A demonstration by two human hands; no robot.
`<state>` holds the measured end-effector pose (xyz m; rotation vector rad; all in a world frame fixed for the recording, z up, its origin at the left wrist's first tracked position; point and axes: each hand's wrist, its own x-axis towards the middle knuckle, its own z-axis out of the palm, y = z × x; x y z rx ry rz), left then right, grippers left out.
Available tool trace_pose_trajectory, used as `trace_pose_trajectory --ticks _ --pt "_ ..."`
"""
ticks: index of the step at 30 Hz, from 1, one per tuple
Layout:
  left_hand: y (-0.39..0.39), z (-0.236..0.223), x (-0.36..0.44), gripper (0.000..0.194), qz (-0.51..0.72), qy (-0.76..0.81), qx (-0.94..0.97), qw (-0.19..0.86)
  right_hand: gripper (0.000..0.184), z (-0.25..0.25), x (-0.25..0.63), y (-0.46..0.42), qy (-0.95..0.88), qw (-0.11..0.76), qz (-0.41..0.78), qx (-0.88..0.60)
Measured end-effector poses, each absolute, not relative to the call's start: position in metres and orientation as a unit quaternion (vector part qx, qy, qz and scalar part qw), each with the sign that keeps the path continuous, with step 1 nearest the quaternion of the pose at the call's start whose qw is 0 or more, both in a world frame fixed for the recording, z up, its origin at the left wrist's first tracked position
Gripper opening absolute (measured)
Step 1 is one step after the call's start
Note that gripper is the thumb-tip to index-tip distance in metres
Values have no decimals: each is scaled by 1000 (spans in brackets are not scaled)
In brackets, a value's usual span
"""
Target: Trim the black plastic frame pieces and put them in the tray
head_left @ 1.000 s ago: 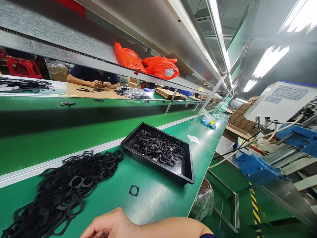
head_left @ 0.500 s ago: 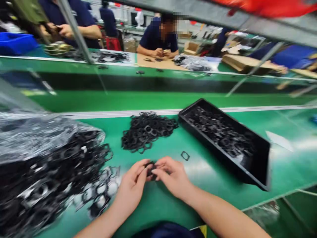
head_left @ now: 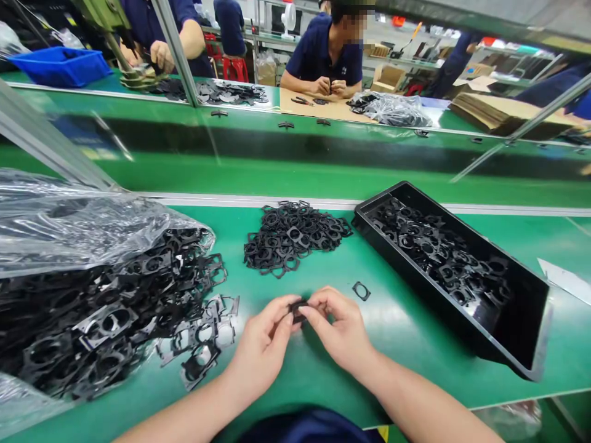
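Note:
Between my two hands is a small black plastic frame [head_left: 298, 309], partly covered by my fingers. My left hand [head_left: 263, 341] pinches its left side, thumb in front. From the other side, my right hand [head_left: 344, 329] grips it with thumb and fingertips. A single flat black ring plate [head_left: 361, 291] lies on the green table just beyond my right hand. Farther off sits a heap of black ring plates [head_left: 295, 237]. To the left, many black plastic parts [head_left: 111, 320] spill from a clear plastic bag [head_left: 78, 227].
A long black tray [head_left: 429, 295], partly filled with black parts, stands at right on the green table [head_left: 415, 369]. A white sheet [head_left: 566, 280] lies beyond it. Metal posts [head_left: 175, 52] rise at the far edge. Co-workers sit across, near a blue bin [head_left: 62, 64].
The whole view has shifted, so the tray, heaps and hands appear farther right, and the picture is sharper. Both hands still hold the black frame, which now appears slightly turned.

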<state>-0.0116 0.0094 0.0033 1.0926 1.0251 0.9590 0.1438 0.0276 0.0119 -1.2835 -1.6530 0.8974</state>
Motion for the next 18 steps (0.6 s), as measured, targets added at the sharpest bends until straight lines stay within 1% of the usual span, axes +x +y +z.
trace_pose_trajectory --ticks 8,11,16,18 --pt "5 2 -13 30 413 446 529 593 15 14 143 25 -677 412 327 -514" --pt "6 0 -13 25 429 460 539 560 15 16 142 24 -684 414 319 -509" --pt "8 -1 -12 23 460 466 549 519 5 19 142 22 -695 435 319 -475" --pt "7 -1 -12 23 466 468 554 508 5 20 143 22 -696 443 317 -467"
